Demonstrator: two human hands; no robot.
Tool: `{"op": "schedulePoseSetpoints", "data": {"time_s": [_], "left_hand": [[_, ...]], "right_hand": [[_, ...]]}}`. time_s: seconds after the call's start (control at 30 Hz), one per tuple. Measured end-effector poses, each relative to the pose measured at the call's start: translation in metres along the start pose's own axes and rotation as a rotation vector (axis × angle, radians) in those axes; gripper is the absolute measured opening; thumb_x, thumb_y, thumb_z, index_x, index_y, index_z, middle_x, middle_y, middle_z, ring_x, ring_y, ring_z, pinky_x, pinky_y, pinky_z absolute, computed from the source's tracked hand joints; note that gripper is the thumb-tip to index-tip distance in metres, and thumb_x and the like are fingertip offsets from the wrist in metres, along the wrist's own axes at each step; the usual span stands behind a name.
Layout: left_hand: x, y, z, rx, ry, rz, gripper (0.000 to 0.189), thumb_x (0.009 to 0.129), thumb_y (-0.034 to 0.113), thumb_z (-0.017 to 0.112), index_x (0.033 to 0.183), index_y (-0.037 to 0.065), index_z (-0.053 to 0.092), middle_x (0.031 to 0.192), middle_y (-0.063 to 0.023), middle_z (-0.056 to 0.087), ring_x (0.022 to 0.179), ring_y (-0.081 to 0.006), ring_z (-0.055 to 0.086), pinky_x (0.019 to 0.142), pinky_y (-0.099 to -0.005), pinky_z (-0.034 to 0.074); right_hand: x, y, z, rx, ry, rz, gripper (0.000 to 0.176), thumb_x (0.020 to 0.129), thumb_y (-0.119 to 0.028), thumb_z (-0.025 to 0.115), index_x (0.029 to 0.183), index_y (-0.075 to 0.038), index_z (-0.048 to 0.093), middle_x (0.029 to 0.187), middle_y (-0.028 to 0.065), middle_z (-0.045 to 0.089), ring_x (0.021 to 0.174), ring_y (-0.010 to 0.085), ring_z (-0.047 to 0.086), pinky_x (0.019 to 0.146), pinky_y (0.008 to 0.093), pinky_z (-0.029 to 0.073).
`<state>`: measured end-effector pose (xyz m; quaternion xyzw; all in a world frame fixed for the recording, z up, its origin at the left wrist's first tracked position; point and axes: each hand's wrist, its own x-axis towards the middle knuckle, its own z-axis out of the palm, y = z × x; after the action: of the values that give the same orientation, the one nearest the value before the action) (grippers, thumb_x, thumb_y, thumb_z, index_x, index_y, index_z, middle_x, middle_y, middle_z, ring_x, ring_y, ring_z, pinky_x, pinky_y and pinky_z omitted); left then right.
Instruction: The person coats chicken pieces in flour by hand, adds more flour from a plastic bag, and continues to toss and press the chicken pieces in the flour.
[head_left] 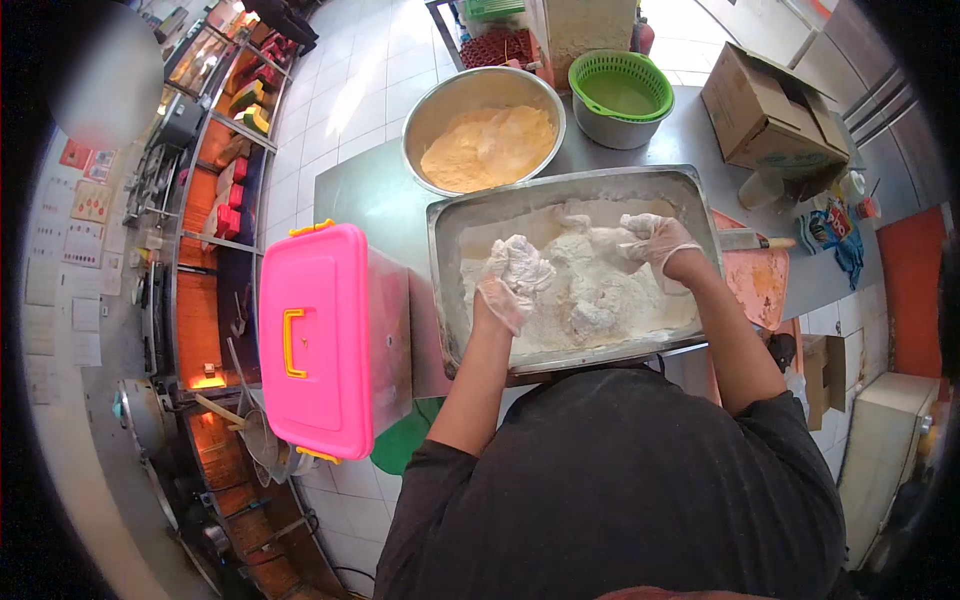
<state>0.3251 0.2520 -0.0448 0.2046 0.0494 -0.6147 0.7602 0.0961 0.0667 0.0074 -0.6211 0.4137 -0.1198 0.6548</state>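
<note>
Both hands wear clear plastic gloves dusted white, over a deep metal tray (437, 290) of white flour (640, 318). My left hand (503, 297) is closed around a lumpy flour-coated piece of food (523, 266) at the tray's left side. On the right, my right hand (668, 246) has its fingers bent, their tips caked with flour, beside another coated piece (608, 240); whether it grips that piece I cannot make out. More coated lumps (592, 312) lie in the middle of the flour. What is under the coating is hidden.
Behind the tray stand a steel bowl (411, 150) of orange-tinted powder and a green colander (655, 75) in a pot. A pink-lidded box (330, 375) sits left. At right are a cardboard box (745, 120), a knife (743, 240) and a pink tray (757, 290).
</note>
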Motion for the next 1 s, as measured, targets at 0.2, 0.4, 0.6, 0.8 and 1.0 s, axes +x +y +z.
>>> {"op": "schedulePoseSetpoints", "data": {"time_s": [0.2, 0.4, 0.6, 0.8, 1.0], "left_hand": [[-0.011, 0.004, -0.027, 0.287, 0.322, 0.099, 0.021, 0.088, 0.009, 0.06, 0.108, 0.01, 0.058, 0.097, -0.0049, 0.065, 0.088, -0.0225, 0.064, 0.075, -0.0377, 0.056], [-0.007, 0.004, -0.043, 0.465, 0.287, 0.234, 0.027, 0.086, 0.0, 0.057, 0.112, 0.009, 0.054, 0.104, -0.0075, 0.063, 0.088, -0.0206, 0.065, 0.075, -0.033, 0.057], [-0.015, 0.009, -0.003, 0.589, 0.405, 0.127, 0.033, 0.087, 0.0, 0.056, 0.118, 0.008, 0.05, 0.099, -0.0103, 0.063, 0.091, -0.0215, 0.064, 0.08, -0.0319, 0.054], [0.001, 0.009, -0.039, 0.389, 0.374, 0.205, 0.038, 0.086, 0.001, 0.056, 0.121, 0.014, 0.049, 0.103, -0.0093, 0.064, 0.09, -0.0206, 0.065, 0.072, -0.0304, 0.055], [0.007, 0.004, -0.068, 0.524, 0.417, 0.312, 0.038, 0.089, 0.006, 0.055, 0.125, 0.014, 0.046, 0.103, -0.0092, 0.064, 0.09, -0.0198, 0.064, 0.074, -0.0314, 0.054]], "right_hand": [[0.014, 0.009, -0.02, -0.316, 0.051, -0.107, 0.047, 0.076, -0.009, 0.075, 0.118, 0.002, 0.06, 0.108, 0.0056, 0.066, 0.094, 0.0134, 0.06, 0.084, 0.0281, 0.048], [0.029, -0.017, -0.036, -0.212, 0.039, -0.197, 0.045, 0.077, -0.006, 0.074, 0.119, 0.002, 0.059, 0.108, 0.0063, 0.065, 0.094, 0.0142, 0.06, 0.084, 0.0277, 0.049], [0.06, -0.1, -0.057, -0.126, 0.116, -0.219, 0.046, 0.081, -0.008, 0.072, 0.122, 0.002, 0.056, 0.11, 0.0075, 0.065, 0.094, 0.0135, 0.061, 0.085, 0.0269, 0.049], [0.161, -0.142, -0.096, -0.473, 0.199, -0.398, 0.025, 0.086, -0.017, 0.067, 0.103, 0.0, 0.064, 0.093, 0.0069, 0.067, 0.083, 0.0129, 0.061, 0.073, 0.0288, 0.049], [0.291, -0.104, -0.135, -0.823, 0.155, -0.367, 0.022, 0.088, -0.022, 0.058, 0.098, -0.004, 0.064, 0.092, 0.0078, 0.065, 0.085, 0.0177, 0.06, 0.072, 0.0323, 0.047]]}}
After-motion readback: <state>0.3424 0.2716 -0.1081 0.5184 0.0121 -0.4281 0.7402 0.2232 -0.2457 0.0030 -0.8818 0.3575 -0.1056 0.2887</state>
